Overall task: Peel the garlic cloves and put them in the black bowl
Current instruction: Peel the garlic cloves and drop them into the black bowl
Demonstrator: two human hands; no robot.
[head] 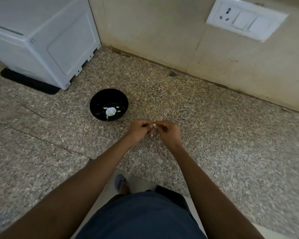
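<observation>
Head view: 2 hands (154, 131) pinch a papery clove (153, 125) (speckled granite counter (214, 135)).

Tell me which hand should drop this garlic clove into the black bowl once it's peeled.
Probably the left hand. The black bowl sits on the counter to the left of both hands, nearer the left one, so the right hand would have to cross over. Both now pinch the garlic clove.

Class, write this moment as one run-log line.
both hands pinch garlic clove | black bowl holds garlic | peeling underway
</observation>
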